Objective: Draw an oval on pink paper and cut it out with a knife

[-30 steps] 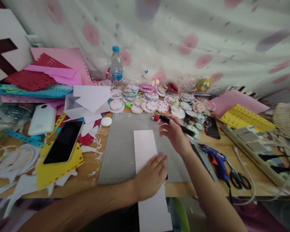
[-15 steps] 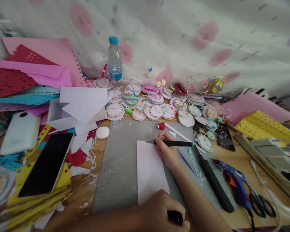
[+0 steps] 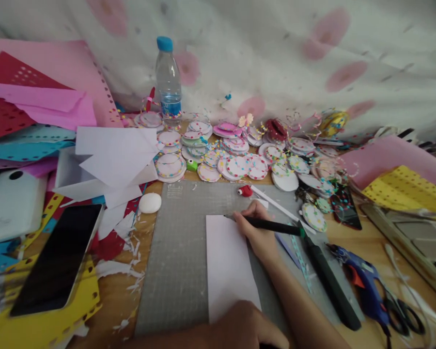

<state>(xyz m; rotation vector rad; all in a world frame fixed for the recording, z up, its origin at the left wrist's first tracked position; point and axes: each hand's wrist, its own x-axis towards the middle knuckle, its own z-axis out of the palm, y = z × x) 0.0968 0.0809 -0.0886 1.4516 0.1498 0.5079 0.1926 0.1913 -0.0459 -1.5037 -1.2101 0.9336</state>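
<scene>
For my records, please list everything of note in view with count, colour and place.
Mat: one, grey, centre
Table: one, brown, beneath
Paper strip: one, white, on mat
Pen: one, black and green, centre
Small figure: one, red, mat's far edge
Discs: many, mostly white, behind mat
Bottle: one, clear, blue cap, back
Thick tool: one, black, mat's right
Glue gun: one, blue, right
Scissors: one, black, beside glue gun
Phones: two, black, left and right
Slab-shaped device: one, white, far left
Oval case: one, white, left
Box: one, white, left
Coloured sheets: several, mixed, both sides
Scraps: many, mostly white, left
Curtain: one, white and pink, back
Left hand: one, bare, paper strip's near end
Right hand: one, bare, holding pen
</scene>
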